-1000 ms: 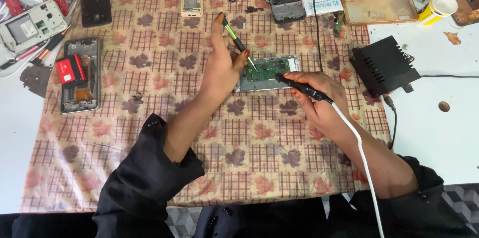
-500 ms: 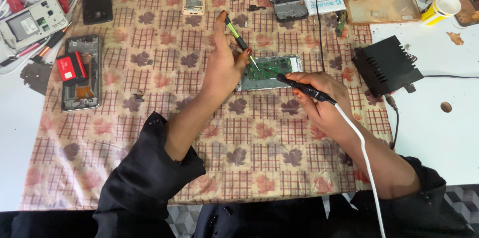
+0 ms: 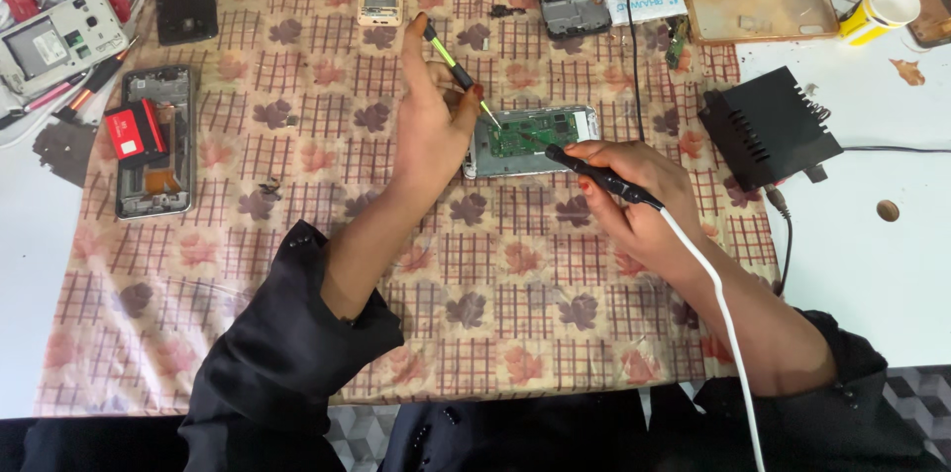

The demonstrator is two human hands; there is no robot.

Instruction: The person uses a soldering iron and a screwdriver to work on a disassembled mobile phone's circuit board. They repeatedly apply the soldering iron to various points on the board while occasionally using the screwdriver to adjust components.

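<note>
An opened phone (image 3: 530,139) with its green circuit board bared lies near the middle of the checked cloth (image 3: 297,264) on the desk (image 3: 872,274), long axis running from 9 to 3 o'clock. The left hand (image 3: 433,125) sits at the phone's 9 o'clock end, its grip clamped on slim tweezers with a green and black handle (image 3: 458,71); the tweezers slant from 11 o'clock down to 5 o'clock, tip on the board. The right hand (image 3: 634,200) lies at 4 o'clock from the phone, grip closed on a black soldering iron (image 3: 599,177) that points toward 10 o'clock, tip at the board's lower right part, white cord (image 3: 723,314) trailing toward 5 o'clock. A black box-shaped station (image 3: 768,125) stands at 3 o'clock, well apart. Another gutted phone with a red part (image 3: 149,140) lies far off at 9 o'clock
</note>
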